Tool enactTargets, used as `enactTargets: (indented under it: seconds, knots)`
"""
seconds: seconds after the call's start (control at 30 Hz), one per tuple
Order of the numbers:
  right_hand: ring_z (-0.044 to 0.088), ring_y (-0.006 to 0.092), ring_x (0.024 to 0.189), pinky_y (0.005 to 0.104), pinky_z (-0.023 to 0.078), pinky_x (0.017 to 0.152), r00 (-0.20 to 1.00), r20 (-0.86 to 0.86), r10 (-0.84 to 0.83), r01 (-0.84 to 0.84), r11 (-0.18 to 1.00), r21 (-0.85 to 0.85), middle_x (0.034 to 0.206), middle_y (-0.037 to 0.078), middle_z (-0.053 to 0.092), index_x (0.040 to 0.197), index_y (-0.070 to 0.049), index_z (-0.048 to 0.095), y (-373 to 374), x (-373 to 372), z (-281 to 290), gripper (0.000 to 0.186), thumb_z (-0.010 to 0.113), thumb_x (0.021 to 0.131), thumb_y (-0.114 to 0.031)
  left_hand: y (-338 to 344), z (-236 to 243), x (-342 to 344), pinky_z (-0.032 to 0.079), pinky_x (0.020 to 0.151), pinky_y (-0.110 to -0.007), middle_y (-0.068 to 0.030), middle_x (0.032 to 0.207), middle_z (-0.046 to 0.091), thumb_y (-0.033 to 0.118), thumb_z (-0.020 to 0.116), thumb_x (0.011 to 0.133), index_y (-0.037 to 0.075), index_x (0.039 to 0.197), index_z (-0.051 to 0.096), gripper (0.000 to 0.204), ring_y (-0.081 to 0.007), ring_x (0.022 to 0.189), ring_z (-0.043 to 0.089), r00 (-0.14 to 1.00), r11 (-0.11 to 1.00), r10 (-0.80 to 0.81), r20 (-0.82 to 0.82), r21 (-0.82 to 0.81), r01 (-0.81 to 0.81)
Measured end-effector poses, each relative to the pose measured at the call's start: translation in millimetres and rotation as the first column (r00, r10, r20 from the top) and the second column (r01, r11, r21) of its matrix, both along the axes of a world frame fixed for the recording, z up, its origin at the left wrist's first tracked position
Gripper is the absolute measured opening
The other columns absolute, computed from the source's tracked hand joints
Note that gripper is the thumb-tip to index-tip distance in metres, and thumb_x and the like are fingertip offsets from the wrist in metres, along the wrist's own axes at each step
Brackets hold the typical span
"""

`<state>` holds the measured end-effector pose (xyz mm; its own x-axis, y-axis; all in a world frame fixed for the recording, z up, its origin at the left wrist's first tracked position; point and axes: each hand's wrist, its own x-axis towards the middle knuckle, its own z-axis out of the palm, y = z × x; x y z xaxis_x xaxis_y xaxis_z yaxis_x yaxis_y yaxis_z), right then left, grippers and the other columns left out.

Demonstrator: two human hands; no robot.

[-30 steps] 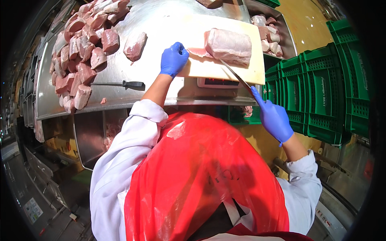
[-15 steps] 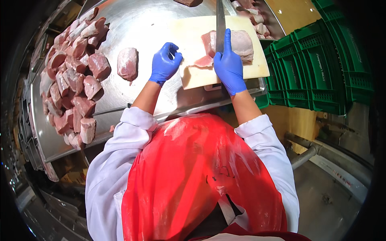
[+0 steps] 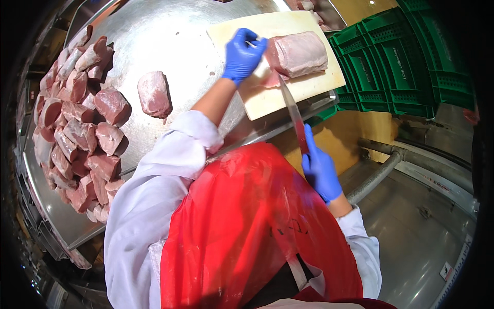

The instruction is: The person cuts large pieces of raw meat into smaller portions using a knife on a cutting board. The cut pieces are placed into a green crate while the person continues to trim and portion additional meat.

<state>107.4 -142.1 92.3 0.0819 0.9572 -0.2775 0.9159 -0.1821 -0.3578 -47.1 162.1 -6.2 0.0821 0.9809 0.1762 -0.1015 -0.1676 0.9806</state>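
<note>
A pale pink block of meat (image 3: 301, 54) lies on the cream cutting board (image 3: 267, 105), with a thin reddish flap at its left end. Beside that end is my left hand (image 3: 243, 56) in a blue glove, fingers curled into a pinch; whatever may be between the fingertips is hidden. My right hand (image 3: 321, 170), also gloved in blue, is closed round the handle of a long knife (image 3: 292, 108) off the board's near edge. The blade points away from me, its tip at the near left corner of the meat.
Many cut meat pieces (image 3: 80, 129) are heaped at the left of the metal table (image 3: 185, 56), and one single piece (image 3: 154, 94) lies apart. Green crates (image 3: 383, 67) stand at the right, above a metal pipe rail (image 3: 378, 175). More meat sits in a tray (image 3: 334, 19) behind the board.
My right hand has drawn the knife back toward me, off the top of the meat and past the board's near edge. The left hand has moved right and away from me, to the meat's left end.
</note>
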Motion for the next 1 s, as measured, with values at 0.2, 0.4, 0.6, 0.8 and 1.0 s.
enactTargets:
  seconds: [0.2, 0.4, 0.6, 0.8, 1.0]
  knots:
    - [0.060, 0.0351, 0.057, 0.0397, 0.049, 0.059, 0.956, -0.179, -0.234, 0.265, 0.948, 0.177, 0.073, 0.022, 0.061, 0.160, -0.013, 0.019, 35.7, 4.9, 26.0, 0.079, 0.054, 0.090, -0.003, 0.0, 10.3, 16.1, 0.056, 0.072, -0.035, -0.0175, 0.081, 0.072, 0.033, 0.074, 0.081, 0.000, 0.088, 0.068, 0.034, -0.0258, 0.073, 0.072, 0.837, 0.991, -0.136, -0.530, -0.086, 0.106]
    - [0.069, 0.0438, 0.076, 0.0473, 0.053, 0.069, 0.956, -0.199, -0.214, 0.272, 0.902, 0.337, 0.085, 0.032, 0.067, 0.159, -0.009, 0.020, 184.6, -23.1, 16.5, 0.079, 0.056, 0.089, -0.016, 6.2, -1.7, -7.9, 0.056, 0.076, -0.041, -0.0183, 0.088, 0.072, 0.024, 0.067, 0.080, 0.006, 0.091, 0.073, 0.022, -0.0361, 0.082, 0.070, 0.868, 0.980, -0.168, -0.467, 0.014, 0.197]
    - [0.070, 0.0428, 0.087, 0.0461, 0.056, 0.078, 0.973, -0.040, -0.229, 0.232, 0.970, 0.079, 0.090, 0.031, 0.069, 0.148, 0.012, 0.027, 278.6, -48.3, 30.3, 0.070, 0.051, 0.089, -0.017, 5.5, -11.8, -15.1, 0.055, 0.077, -0.045, -0.0168, 0.086, 0.071, 0.021, 0.067, 0.080, 0.008, 0.087, 0.071, 0.016, -0.0374, 0.079, 0.068, 0.876, 0.958, -0.079, -0.477, 0.206, 0.199]
    - [0.068, 0.0437, 0.086, 0.0488, 0.055, 0.077, 0.976, 0.216, -0.032, 0.015, 0.997, 0.080, 0.092, 0.030, 0.068, 0.147, 0.013, 0.027, 223.7, -62.4, 10.7, 0.066, 0.051, 0.093, -0.017, 0.3, -14.2, -20.1, 0.054, 0.078, -0.046, -0.0160, 0.083, 0.071, 0.023, 0.065, 0.079, 0.008, 0.084, 0.071, 0.017, -0.0369, 0.077, 0.068, 0.848, 0.956, -0.043, -0.529, 0.224, 0.188]
    - [0.066, 0.0437, 0.075, 0.0498, 0.052, 0.070, 0.977, 0.181, -0.112, 0.143, 0.975, -0.169, 0.086, 0.028, 0.066, 0.157, -0.008, 0.023, 117.2, -79.9, 66.7, 0.078, 0.056, 0.087, -0.009, 13.0, 1.9, -34.0, 0.055, 0.075, -0.044, -0.0192, 0.087, 0.071, 0.036, 0.067, 0.078, 0.005, 0.088, 0.070, 0.032, -0.0370, 0.082, 0.069, 0.634, 0.955, -0.169, -0.755, 0.034, 0.295]
